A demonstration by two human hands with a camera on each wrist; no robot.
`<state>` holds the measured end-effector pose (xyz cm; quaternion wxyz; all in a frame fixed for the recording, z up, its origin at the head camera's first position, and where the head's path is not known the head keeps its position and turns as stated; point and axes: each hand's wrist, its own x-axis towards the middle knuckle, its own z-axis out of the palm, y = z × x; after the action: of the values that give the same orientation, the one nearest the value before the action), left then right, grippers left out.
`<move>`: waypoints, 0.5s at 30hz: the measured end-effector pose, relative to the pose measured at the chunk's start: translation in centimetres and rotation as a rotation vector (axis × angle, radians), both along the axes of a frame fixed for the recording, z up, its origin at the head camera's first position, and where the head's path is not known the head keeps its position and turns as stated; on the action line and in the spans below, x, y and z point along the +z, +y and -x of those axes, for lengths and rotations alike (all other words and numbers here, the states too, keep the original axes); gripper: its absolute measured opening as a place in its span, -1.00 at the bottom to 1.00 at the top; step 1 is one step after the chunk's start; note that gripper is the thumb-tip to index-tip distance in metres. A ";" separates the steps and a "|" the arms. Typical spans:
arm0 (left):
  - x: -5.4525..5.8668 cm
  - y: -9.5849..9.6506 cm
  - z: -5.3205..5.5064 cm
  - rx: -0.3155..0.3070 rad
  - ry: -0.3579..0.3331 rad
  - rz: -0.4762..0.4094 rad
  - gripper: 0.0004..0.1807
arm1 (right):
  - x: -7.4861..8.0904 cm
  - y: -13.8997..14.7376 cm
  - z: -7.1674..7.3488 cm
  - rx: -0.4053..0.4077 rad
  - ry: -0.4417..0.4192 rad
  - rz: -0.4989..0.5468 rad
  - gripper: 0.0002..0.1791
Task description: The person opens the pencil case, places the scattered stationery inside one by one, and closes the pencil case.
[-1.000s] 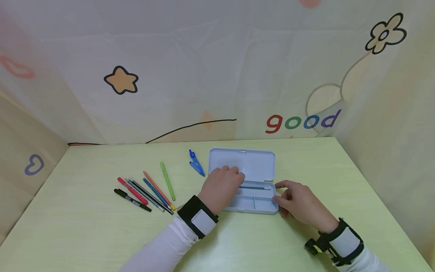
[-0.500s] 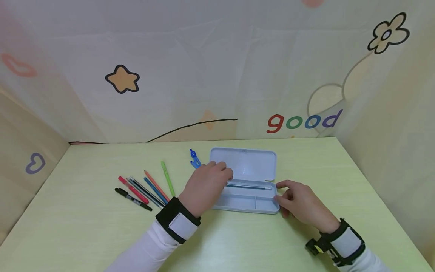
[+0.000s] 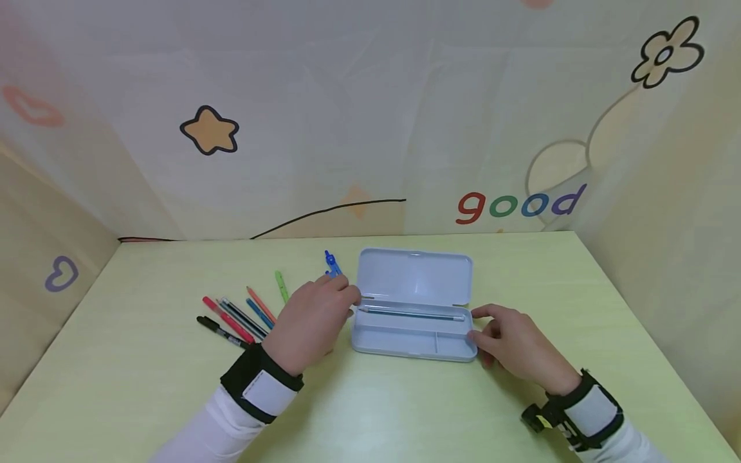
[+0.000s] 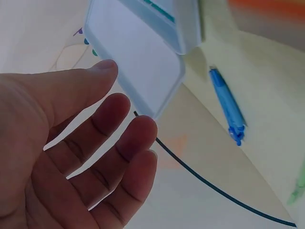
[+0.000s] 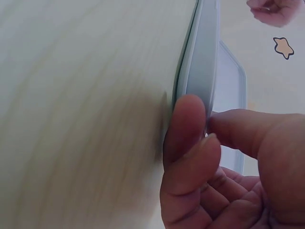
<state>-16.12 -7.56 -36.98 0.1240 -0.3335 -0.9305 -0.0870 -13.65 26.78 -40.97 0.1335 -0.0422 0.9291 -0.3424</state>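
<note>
A light blue pencil case lies open on the table, its lid laid back. One dark teal pencil is in the long rear compartment. My right hand holds the case's right end; in the right wrist view, its thumb and finger pinch the case edge. Just left of the case, my left hand is above the table with nothing in it. Its fingers are loosely bent and apart from the thumb in the left wrist view. A blue drawing compass is partly hidden behind this hand.
Left of my left hand lie a black marker, a red pen, an orange pencil, a light green pen and other pencils, partly covered. A blurred orange-and-grey thing edges into the left wrist view. A printed cloth hangs behind.
My left hand has moved left, away from the case and the pencil in it, and now overlaps the compass and pens. My right hand stays on the case's end.
</note>
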 end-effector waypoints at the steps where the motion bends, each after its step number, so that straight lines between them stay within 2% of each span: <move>1: -0.1 -0.3 -0.1 0.000 0.000 0.001 -0.80 | 0.0 0.0 0.0 -0.001 0.000 0.002 -0.48; 5: -0.8 -1.5 -0.5 0.010 -0.013 0.012 -0.81 | 0.1 0.0 0.0 -0.004 -0.004 0.006 -0.49; 11: -1.7 -3.1 -1.2 0.058 -0.082 0.020 -0.83 | 0.1 0.0 0.0 0.004 -0.008 0.007 -0.48; 15: -2.1 -3.8 -1.8 0.072 -0.098 0.014 -0.81 | 0.0 0.0 0.0 0.002 0.000 0.000 -0.48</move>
<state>-14.32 -11.36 -39.12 0.0789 -0.2962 -0.9474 -0.0923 -13.66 26.76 -40.97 0.1337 -0.0431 0.9291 -0.3422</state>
